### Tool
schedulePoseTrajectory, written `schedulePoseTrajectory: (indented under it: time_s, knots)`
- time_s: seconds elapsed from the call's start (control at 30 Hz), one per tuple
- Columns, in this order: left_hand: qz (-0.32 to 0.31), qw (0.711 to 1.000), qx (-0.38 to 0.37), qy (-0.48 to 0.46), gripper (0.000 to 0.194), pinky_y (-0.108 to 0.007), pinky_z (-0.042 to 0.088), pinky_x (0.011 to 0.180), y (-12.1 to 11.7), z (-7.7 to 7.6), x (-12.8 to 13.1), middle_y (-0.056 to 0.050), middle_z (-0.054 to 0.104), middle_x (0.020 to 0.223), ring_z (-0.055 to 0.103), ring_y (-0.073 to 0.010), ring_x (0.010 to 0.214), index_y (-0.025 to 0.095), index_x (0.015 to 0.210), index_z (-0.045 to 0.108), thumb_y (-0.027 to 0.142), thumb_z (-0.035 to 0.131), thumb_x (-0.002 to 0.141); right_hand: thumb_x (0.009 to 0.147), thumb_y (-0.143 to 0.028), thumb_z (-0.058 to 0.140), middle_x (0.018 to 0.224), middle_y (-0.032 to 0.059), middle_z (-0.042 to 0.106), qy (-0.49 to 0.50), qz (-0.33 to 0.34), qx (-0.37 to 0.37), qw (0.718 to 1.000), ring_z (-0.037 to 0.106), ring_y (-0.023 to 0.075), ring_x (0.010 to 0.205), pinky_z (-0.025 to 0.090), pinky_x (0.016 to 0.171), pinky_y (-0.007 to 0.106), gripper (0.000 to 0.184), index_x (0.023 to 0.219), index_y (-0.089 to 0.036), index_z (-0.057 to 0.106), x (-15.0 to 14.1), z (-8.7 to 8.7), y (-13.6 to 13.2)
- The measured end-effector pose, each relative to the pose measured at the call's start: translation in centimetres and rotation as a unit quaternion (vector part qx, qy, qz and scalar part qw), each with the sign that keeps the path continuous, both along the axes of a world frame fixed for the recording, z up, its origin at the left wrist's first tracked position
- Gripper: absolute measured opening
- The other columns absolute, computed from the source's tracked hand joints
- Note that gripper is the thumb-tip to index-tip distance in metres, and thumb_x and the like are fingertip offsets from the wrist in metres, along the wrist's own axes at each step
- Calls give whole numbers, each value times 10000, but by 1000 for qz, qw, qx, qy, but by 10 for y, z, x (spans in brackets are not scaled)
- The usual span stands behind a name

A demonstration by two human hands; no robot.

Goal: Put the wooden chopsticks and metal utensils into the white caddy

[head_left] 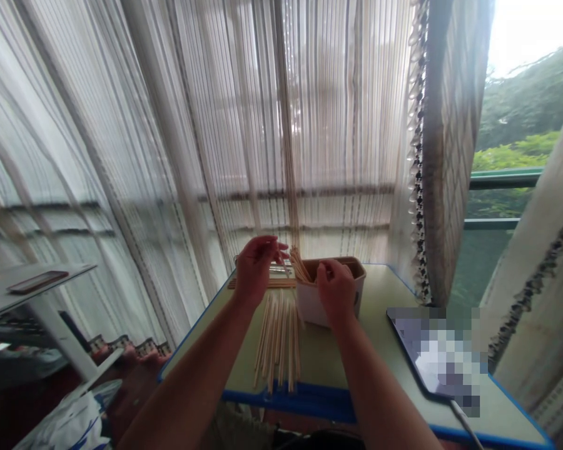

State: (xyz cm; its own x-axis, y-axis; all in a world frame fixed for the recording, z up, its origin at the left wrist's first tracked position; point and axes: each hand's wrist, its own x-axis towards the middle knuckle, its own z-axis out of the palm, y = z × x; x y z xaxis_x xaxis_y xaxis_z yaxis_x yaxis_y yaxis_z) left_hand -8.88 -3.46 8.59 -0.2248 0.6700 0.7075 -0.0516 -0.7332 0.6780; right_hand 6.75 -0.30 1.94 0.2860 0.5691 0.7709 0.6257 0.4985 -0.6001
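Note:
A loose row of several wooden chopsticks (278,340) lies on the green table (385,294), pointing toward me. Behind them stands a white box with a brown rim (309,303), with more chopsticks (300,265) leaning out of its left side. My left hand (256,265) hovers above the far end of the row, fingers curled; whether it holds anything I cannot make out. My right hand (335,290) is at the box's front rim, fingers bent in a loose pinch over the opening.
A tablet (438,356) with a cable lies on the table's right part. The table has a blue edge (309,400). Sheer curtains (263,125) hang right behind it. At the left are a white shelf with a phone (37,281) and a bag on the floor.

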Motion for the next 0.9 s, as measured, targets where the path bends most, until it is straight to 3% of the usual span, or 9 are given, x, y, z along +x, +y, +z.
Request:
schedulePoseTrajectory:
  time_s: [0.2,0.4,0.67,0.77,0.9]
  knots:
    - [70,995,68,0,290,-219,484,549,28,25,10,-34,693,782,663,-126,668,180,899,523,444,581,793,865,-348,343,846,85,581,175,-67,47,981,521,182,770,399,712,299,286,917,-150,544,15,-3,8]
    - [121,989,83,34,280,-204,473,538,41,22,5,-33,685,771,644,-107,636,170,897,519,429,571,805,867,-343,338,827,70,560,180,-78,40,980,513,179,768,397,728,296,238,884,-172,503,19,-6,14]
    - [198,971,131,29,223,-185,467,539,34,40,-15,-16,671,771,620,-77,604,177,910,519,385,546,835,850,-312,395,745,25,525,214,-49,74,973,489,159,701,385,671,275,174,823,-181,506,17,-4,14]
    - [202,968,131,78,209,-191,477,559,34,34,-9,-15,674,766,625,-83,619,181,918,524,374,541,839,848,-314,405,735,14,516,225,-40,93,969,476,156,683,380,666,282,167,814,-186,506,15,-5,17]
    - [214,952,124,182,182,-226,502,668,37,14,0,-23,684,787,641,-101,695,177,922,558,340,527,847,855,-320,404,751,14,512,208,-32,94,973,469,158,695,378,690,298,166,829,-191,506,14,-10,20]
